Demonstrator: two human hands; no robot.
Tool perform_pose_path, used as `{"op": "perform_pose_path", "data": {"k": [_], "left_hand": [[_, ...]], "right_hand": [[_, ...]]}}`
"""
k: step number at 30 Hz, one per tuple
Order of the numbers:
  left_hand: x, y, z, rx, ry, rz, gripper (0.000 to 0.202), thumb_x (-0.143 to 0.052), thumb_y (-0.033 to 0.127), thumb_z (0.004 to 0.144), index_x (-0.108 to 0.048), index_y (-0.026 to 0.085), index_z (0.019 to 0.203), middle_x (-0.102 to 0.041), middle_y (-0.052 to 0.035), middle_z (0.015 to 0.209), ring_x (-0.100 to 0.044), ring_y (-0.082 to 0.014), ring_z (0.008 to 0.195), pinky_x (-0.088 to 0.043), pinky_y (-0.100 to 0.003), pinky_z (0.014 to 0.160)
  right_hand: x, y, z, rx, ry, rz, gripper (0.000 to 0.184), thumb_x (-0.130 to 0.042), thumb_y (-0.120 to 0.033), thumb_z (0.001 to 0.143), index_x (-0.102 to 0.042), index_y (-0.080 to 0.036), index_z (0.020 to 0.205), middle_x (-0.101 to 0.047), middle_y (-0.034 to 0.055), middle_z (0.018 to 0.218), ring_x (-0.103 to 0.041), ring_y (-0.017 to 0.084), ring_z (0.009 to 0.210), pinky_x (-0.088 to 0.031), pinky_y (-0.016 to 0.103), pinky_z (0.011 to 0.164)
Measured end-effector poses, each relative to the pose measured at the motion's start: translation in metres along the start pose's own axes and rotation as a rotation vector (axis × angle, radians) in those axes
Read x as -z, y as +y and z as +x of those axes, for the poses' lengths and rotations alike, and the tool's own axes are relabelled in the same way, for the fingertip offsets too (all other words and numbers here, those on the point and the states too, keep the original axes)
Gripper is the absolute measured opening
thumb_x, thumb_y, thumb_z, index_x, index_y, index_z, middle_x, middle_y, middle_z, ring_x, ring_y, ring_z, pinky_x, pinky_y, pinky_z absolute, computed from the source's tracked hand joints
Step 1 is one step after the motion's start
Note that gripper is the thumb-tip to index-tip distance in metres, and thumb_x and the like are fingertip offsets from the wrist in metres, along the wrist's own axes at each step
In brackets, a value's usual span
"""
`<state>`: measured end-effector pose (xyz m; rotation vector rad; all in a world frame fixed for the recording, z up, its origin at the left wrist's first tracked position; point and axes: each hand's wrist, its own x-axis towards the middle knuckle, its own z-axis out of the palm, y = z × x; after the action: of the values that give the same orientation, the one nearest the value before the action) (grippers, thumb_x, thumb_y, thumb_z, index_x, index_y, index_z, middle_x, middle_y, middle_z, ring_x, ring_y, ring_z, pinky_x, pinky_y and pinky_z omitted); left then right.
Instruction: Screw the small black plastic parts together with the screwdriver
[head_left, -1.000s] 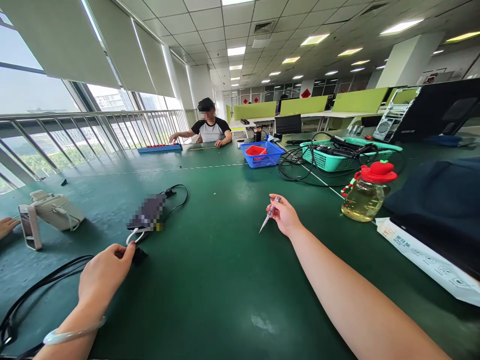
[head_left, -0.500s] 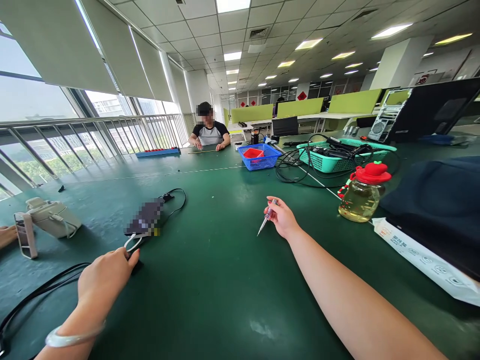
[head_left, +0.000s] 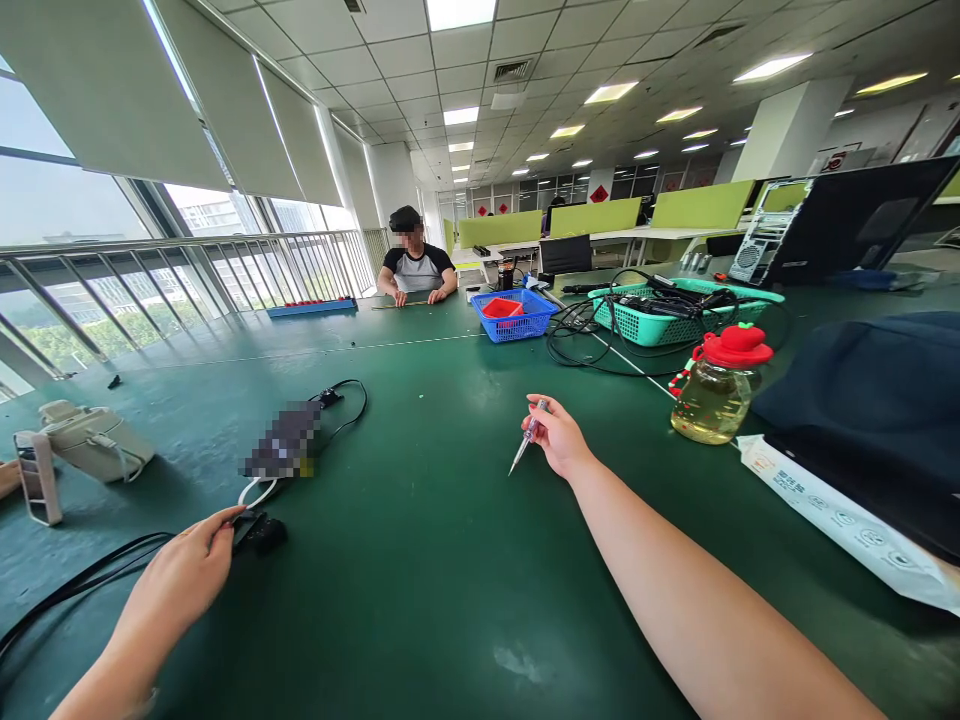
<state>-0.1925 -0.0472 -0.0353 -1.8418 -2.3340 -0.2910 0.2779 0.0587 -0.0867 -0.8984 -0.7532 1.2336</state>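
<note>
My right hand (head_left: 559,437) holds a small screwdriver (head_left: 531,432) with a clear handle, its thin metal tip pointing down and left above the green table (head_left: 420,580). My left hand (head_left: 180,570) is at the left, fingers stretched out and slightly apart beside a black plug-like piece (head_left: 262,533) on the table. Its index fingertip is close to a looped white cable (head_left: 259,492); whether it touches the cable I cannot tell. The white cable leads to a dark, blurred-out flat device (head_left: 285,440), which has a short black cable (head_left: 362,400) at its far end.
Left stand a phone (head_left: 37,478) and a cream case (head_left: 97,440), with black cords (head_left: 82,580) nearer. A blue basket (head_left: 525,325), a teal basket of cables (head_left: 652,328), a red-lidded bottle (head_left: 712,400) and a white packet (head_left: 840,515) lie right. A person (head_left: 416,265) sits opposite.
My left hand has drawn back to the left and its fingers have loosened, leaving more of the black piece showing. My right hand still holds the screwdriver. The whole view has shifted slightly.
</note>
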Motion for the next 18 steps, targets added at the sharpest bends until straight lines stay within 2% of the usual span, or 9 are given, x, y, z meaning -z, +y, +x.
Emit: {"op": "perform_pose_path", "data": {"k": [3, 6, 9, 14, 18], "left_hand": [[-0.007, -0.009, -0.005, 0.020, -0.107, 0.087, 0.047, -0.032, 0.035, 0.089, -0.067, 0.021, 0.117, -0.075, -0.0048, 0.109, -0.070, -0.0265, 0.099, -0.054, -0.037, 0.086], [-0.008, -0.010, -0.012, 0.028, -0.104, 0.118, 0.043, -0.037, 0.043, 0.088, -0.068, 0.024, 0.111, -0.073, -0.0036, 0.114, -0.069, -0.0272, 0.099, -0.053, -0.037, 0.084], [-0.003, -0.005, -0.016, 0.083, -0.134, 0.123, 0.042, -0.037, 0.048, 0.088, -0.069, 0.026, 0.103, -0.075, -0.0048, 0.102, -0.069, -0.0267, 0.091, -0.053, -0.034, 0.075], [0.001, 0.000, -0.015, 0.070, -0.135, 0.140, 0.033, -0.037, 0.042, 0.088, -0.066, 0.025, 0.086, -0.073, -0.0046, 0.081, -0.068, -0.0258, 0.080, -0.049, -0.031, 0.070], [0.002, 0.004, -0.018, 0.098, -0.094, 0.089, 0.029, -0.037, 0.038, 0.086, -0.061, 0.022, 0.079, -0.072, -0.0079, 0.083, -0.068, -0.0263, 0.082, -0.049, -0.031, 0.070]], "right_hand": [[0.000, 0.001, 0.001, 0.001, 0.000, -0.003, 0.044, -0.080, -0.041, 0.058, -0.062, -0.024, 0.095, -0.060, -0.0038, 0.058, -0.053, 0.013, 0.056, -0.036, 0.026, 0.054], [0.001, 0.001, 0.001, -0.002, 0.001, -0.010, 0.045, -0.080, -0.041, 0.058, -0.062, -0.024, 0.096, -0.060, -0.0040, 0.057, -0.052, 0.013, 0.055, -0.036, 0.026, 0.054], [0.001, 0.001, 0.001, 0.000, -0.004, -0.018, 0.046, -0.079, -0.041, 0.058, -0.061, -0.024, 0.096, -0.059, -0.0040, 0.057, -0.052, 0.013, 0.055, -0.036, 0.026, 0.054], [0.001, 0.001, 0.000, 0.008, -0.013, -0.029, 0.044, -0.078, -0.040, 0.059, -0.061, -0.024, 0.096, -0.060, -0.0041, 0.058, -0.051, 0.013, 0.054, -0.036, 0.027, 0.054], [0.001, 0.001, 0.000, 0.009, -0.013, -0.039, 0.043, -0.078, -0.040, 0.060, -0.062, -0.025, 0.096, -0.059, -0.0040, 0.059, -0.053, 0.014, 0.056, -0.037, 0.027, 0.054]]}}
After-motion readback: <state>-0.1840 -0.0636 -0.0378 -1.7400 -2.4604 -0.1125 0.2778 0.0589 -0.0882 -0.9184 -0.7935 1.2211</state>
